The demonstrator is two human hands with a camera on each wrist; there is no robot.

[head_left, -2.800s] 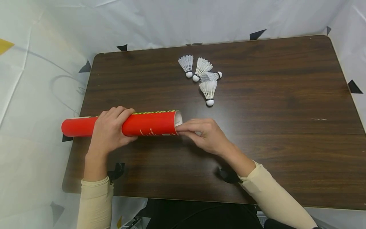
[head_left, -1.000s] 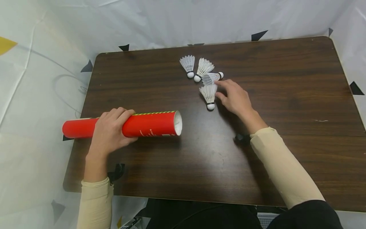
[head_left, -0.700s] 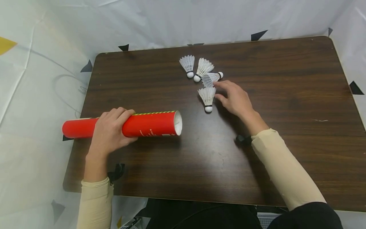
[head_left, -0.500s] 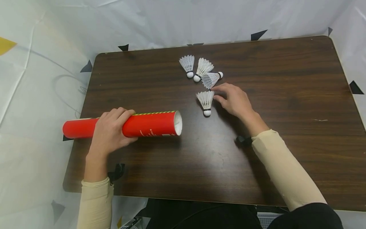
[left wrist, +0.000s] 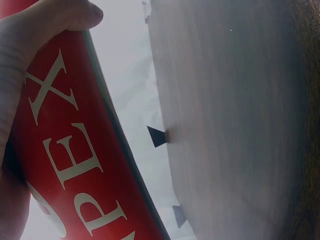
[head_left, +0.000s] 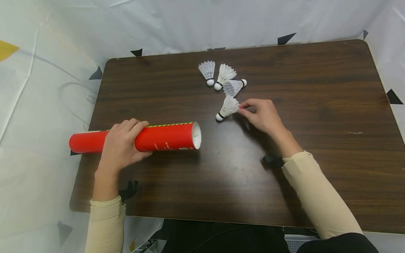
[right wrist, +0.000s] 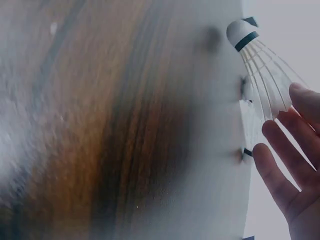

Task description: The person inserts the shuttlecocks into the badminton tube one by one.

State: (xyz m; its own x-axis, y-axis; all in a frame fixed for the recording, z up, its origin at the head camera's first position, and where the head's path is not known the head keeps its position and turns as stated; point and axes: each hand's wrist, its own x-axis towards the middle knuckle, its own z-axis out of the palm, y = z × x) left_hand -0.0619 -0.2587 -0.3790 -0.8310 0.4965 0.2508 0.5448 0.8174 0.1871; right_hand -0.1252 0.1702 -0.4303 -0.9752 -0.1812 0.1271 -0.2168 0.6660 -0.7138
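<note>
My left hand grips a long red shuttlecock tube around its middle. The tube lies crosswise, its white-lined mouth facing right. In the left wrist view large pale letters show on the red tube. My right hand pinches the feathered skirt of a shuttlecock between thumb and fingers, its cork pointing left toward the front. The right wrist view shows this shuttlecock with a dark band by its cork and the thumb on the skirt edge.
Behind the held shuttlecock lie three others: one at left, a middle one and one on its side, close together on the dark wooden table. White sheeting hangs along the back and sides.
My right hand has gone from the tube's mouth to the shuttlecocks, drawn the nearest one forward, then pinched its skirt and turned its cork leftward. My left hand stays on the tube.
</note>
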